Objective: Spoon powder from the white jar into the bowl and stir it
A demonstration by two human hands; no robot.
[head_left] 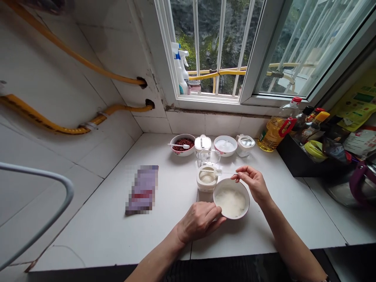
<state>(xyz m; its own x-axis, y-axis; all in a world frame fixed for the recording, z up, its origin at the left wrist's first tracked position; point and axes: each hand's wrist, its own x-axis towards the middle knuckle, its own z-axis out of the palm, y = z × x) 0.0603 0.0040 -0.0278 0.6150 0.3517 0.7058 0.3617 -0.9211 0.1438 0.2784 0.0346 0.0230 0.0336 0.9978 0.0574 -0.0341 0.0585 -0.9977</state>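
My left hand [199, 221] grips the near-left rim of a white bowl [231, 198] that holds a pale white substance. My right hand [252, 182] pinches the handle of a small white spoon [216, 171], whose tip reaches over an open white seasoning jar [207, 178] just left of the bowl. The jar's clear lid [208, 156] stands flipped up behind it.
Behind stand a bowl of red beans [182, 144] with a spoon in it, a white bowl [225, 145] of white powder and two lidded jars [246, 144]. An oil bottle [277, 126] and sauce bottles crowd the right. A blurred packet [143, 189] lies at left.
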